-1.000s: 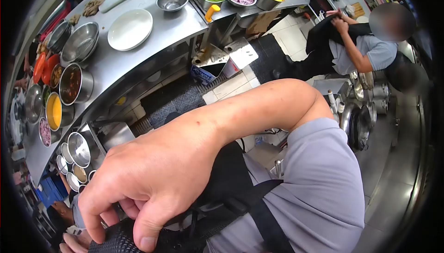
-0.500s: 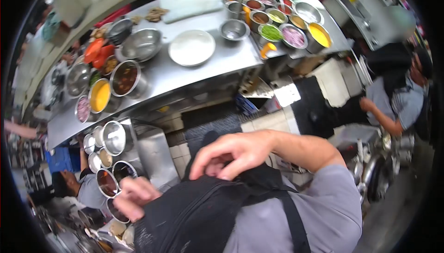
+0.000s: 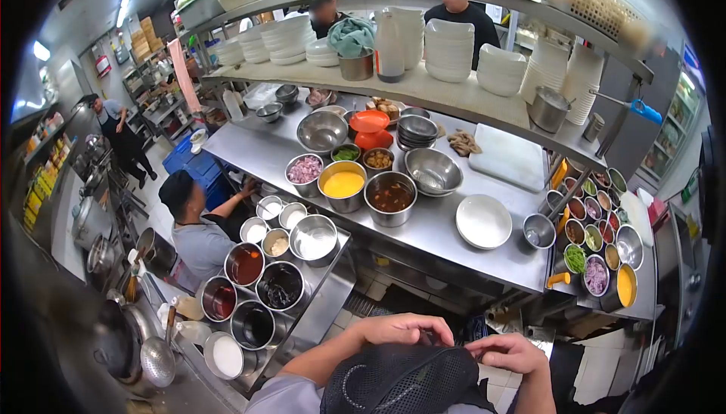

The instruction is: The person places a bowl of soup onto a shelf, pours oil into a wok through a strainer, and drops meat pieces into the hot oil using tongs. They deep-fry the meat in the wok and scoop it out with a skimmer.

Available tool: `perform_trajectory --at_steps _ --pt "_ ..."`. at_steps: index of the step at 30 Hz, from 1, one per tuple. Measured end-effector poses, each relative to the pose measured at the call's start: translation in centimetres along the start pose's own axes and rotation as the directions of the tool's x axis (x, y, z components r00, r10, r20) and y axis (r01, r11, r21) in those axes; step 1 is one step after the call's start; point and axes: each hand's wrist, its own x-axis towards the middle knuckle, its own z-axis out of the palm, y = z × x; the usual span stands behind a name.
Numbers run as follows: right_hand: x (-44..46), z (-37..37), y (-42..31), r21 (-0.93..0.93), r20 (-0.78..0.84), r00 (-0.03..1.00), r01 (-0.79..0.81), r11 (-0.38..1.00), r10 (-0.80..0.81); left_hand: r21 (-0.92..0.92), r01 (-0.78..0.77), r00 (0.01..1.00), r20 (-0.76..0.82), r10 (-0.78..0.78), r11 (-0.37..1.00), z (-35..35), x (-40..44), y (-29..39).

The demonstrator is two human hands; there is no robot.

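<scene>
Both of my hands are at the bottom of the head view, close against my body. Below them is a black mesh item (image 3: 401, 380) with a light stitched seam; its exact kind I cannot make out. My left hand (image 3: 404, 331) reaches over its far edge, fingers bent and apart. Facing it, my right hand (image 3: 513, 353) points its stretched fingers toward the same edge, thumb slightly below. Fingertips of both hands come near each other by the mesh. Whether either one touches it is unclear, and neither shows a firm grip.
A steel counter (image 3: 454, 153) holds a white plate (image 3: 484, 221), a cutting board (image 3: 507, 158) and steel bowls. Pots of sauce, including a dark one (image 3: 280, 285), stand left. Dishes fill a shelf (image 3: 484, 100) above. A co-worker (image 3: 198, 236) stands at left.
The view has tilted up, bringing in the shelf, dishes and people behind it. My hands have come closer together, facing each other over the black mesh item.
</scene>
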Motion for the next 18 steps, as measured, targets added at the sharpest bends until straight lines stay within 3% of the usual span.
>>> perform_trajectory --at_steps 3,5,7,8,9,10,11,13,14,16,17,18 --pt "0.0 -0.2 -0.4 -0.09 0.063 0.996 0.075 0.993 -0.07 0.038 0.005 0.996 0.088 -0.008 0.999 0.3 0.5 0.9" --pt "0.3 -1.1 0.4 -0.287 0.164 0.954 0.289 0.913 -0.25 0.066 0.069 0.991 0.109 -0.076 0.995 0.4 1.2 1.0" --pt "0.4 -1.6 1.2 -0.204 0.121 0.969 0.236 0.95 -0.215 0.066 0.071 0.977 0.195 -0.083 0.995 -0.9 1.9 0.2" --pt "0.3 -1.6 -0.1 -0.228 0.127 0.963 0.261 0.938 -0.237 -0.024 0.231 0.973 0.021 -0.231 0.973 1.0 2.4 2.6" --pt "-0.3 -1.3 1.1 -0.185 0.108 0.944 0.328 0.926 -0.312 0.012 0.161 0.972 -0.177 -0.156 0.987 4.1 3.3 4.1" --pt "-0.6 -1.6 1.8 -0.185 0.024 0.955 0.294 0.938 -0.295 -0.036 0.122 0.957 -0.26 -0.127 0.992 4.8 4.5 3.7" --pt "-1.2 -1.4 2.4 -0.075 -0.158 0.952 0.253 0.965 -0.262 0.081 0.131 0.964 -0.244 -0.108 0.988 4.4 5.2 3.1" --pt "-3.2 -1.1 4.5 -0.047 -0.458 0.855 0.249 0.967 -0.243 -0.183 -0.025 0.998 0.055 0.036 0.983 3.1 8.5 0.7" --pt "-4.6 -1.0 6.5 -0.039 -0.594 0.78 0.218 0.975 -0.198 -0.2 0.03 0.992 0.127 -0.004 0.979 2.5 9.8 -0.7" --pt "-6.8 -1.6 13.3 -0.092 -0.794 0.586 0.151 0.984 -0.164 -0.095 0.228 0.973 0.051 -0.224 0.969 1.0 12.2 -3.5" --pt "-8.3 -1.6 16.8 -0.103 -0.859 0.491 0.107 0.989 -0.142 -0.084 0.245 0.968 0.083 -0.238 0.966 0.3 13.9 -4.9" --pt "-9.5 -2.0 21.3 -0.006 -0.897 0.44 0.067 0.998 -0.035 -0.017 0.288 0.952 0.114 -0.284 0.957 -0.3 16.0 -6.3"
